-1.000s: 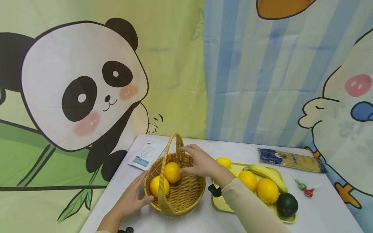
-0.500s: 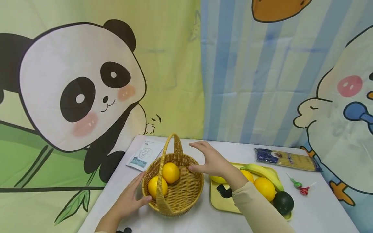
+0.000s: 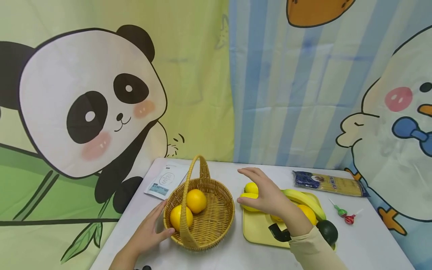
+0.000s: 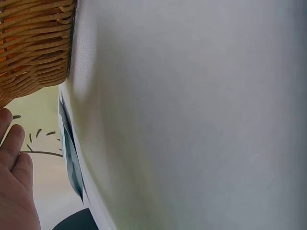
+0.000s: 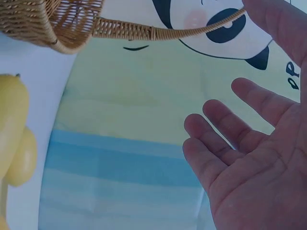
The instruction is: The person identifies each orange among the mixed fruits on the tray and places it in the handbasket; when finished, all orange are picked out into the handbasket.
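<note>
The wicker basket (image 3: 216,221) stands on the table with two oranges, one orange (image 3: 196,201) behind the other orange (image 3: 181,218), both left of its middle. My left hand (image 3: 146,234) rests against the basket's left side, thumb at the rim, fingers extended. Over the left part of the yellow tray (image 3: 256,228) my right hand (image 3: 270,195) hovers with fingers spread and nothing in them. Beside and under it are a lemon (image 3: 251,188), a yellow fruit (image 3: 249,202) and a banana (image 3: 305,198). In the right wrist view the right hand's palm (image 5: 259,163) is bare.
An orange (image 3: 308,214) and a dark green fruit (image 3: 327,231) lie at the tray's right. Behind the tray is a pasta packet (image 3: 330,183); two lollipops (image 3: 341,211) lie to the right. A white pouch (image 3: 167,180) lies behind the basket's left side. A printed curtain hangs behind the table.
My right hand has moved right, from inside the basket to above the tray, still empty. My left hand stays at the basket. The oranges in the basket keep their places.
</note>
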The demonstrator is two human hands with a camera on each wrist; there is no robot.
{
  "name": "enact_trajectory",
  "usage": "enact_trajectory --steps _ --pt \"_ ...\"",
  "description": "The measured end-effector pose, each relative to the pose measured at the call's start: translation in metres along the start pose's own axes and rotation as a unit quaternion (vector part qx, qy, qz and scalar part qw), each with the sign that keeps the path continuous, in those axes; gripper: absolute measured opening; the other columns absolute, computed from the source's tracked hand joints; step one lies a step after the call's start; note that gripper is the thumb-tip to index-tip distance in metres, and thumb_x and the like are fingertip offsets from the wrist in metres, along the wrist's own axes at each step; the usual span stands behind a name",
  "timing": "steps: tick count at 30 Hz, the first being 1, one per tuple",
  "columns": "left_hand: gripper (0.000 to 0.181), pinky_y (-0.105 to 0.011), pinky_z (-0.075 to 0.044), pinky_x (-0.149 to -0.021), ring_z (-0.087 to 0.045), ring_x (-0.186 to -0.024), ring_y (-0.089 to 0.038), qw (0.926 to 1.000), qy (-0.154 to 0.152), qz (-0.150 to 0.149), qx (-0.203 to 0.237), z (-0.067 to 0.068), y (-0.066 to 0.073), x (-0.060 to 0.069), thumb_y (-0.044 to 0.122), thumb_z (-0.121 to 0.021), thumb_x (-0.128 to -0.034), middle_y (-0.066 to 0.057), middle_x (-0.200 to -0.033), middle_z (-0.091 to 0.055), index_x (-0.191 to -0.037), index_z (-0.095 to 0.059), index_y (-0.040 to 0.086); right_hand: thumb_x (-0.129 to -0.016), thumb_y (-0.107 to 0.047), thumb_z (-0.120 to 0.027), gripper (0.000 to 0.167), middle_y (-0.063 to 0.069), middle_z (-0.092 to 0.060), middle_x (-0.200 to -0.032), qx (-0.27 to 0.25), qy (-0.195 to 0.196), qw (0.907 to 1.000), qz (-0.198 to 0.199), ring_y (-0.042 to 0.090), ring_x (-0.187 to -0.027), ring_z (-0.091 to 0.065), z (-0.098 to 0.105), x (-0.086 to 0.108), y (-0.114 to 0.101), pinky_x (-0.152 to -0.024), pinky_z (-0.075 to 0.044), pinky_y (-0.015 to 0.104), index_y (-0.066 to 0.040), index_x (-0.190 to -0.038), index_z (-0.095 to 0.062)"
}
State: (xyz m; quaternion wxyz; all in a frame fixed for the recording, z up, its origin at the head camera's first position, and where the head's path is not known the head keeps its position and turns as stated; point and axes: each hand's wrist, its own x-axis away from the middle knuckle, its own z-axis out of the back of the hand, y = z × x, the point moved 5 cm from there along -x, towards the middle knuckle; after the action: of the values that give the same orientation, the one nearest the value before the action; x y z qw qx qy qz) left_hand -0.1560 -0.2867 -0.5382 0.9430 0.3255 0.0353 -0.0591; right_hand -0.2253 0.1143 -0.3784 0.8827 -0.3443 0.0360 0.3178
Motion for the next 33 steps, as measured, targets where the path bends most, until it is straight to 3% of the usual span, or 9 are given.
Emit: enact_trajectory --steps 9,19,25,33 --pt "0.104 -0.076 -0.034 -0.117 -0.034 -0.154 -0.048 1.0 0.003 0.002 -0.005 0.0 -0.002 0.003 0.057 -0.078 -0.0875 -0.017 -0.172 -0.03 -0.168 -0.023 0.022 -0.086 -0.036 -0.087 0.084 0.004 -0.043 -0.161 0.014 0.025 0.9989 -0.038 0.036 -0.145 -0.049 0.019 0.036 0.022 -0.112 -0.049 0.064 -0.029 -0.158 -0.044" --pt "0.103 -0.076 -0.035 -0.116 -0.035 -0.153 -0.048 1.0 0.001 -0.005 -0.006 -0.004 -0.004 0.002 0.055 -0.078 -0.0875 -0.017 -0.171 -0.031 -0.168 -0.024 0.02 -0.088 -0.043 -0.084 0.081 0.007 -0.044 -0.16 0.033 0.055 0.9943 -0.085 0.041 -0.145 -0.046 0.038 0.07 0.041 -0.109 -0.044 0.075 -0.028 -0.157 -0.046" --pt "0.104 -0.076 -0.035 -0.116 -0.035 -0.154 -0.048 1.0 0.001 -0.005 -0.006 -0.005 -0.004 0.001 0.055 -0.079 -0.0868 -0.017 -0.171 -0.031 -0.168 -0.024 0.021 -0.087 -0.039 -0.085 0.081 0.012 -0.043 -0.16 0.06 0.077 0.9885 -0.115 0.045 -0.143 -0.045 0.05 0.084 0.05 -0.108 -0.041 0.079 -0.026 -0.157 -0.046" --pt "0.104 -0.077 -0.036 -0.114 -0.036 -0.152 -0.049 0.9997 0.008 -0.018 -0.012 -0.002 -0.002 -0.001 0.054 -0.08 -0.0859 -0.019 -0.171 -0.032 -0.168 -0.024 0.021 -0.09 -0.034 -0.083 0.078 0.02 -0.043 -0.159 0.063 0.123 0.9836 -0.117 0.048 -0.142 -0.042 0.068 0.095 0.064 -0.105 -0.038 0.083 -0.022 -0.158 -0.046"
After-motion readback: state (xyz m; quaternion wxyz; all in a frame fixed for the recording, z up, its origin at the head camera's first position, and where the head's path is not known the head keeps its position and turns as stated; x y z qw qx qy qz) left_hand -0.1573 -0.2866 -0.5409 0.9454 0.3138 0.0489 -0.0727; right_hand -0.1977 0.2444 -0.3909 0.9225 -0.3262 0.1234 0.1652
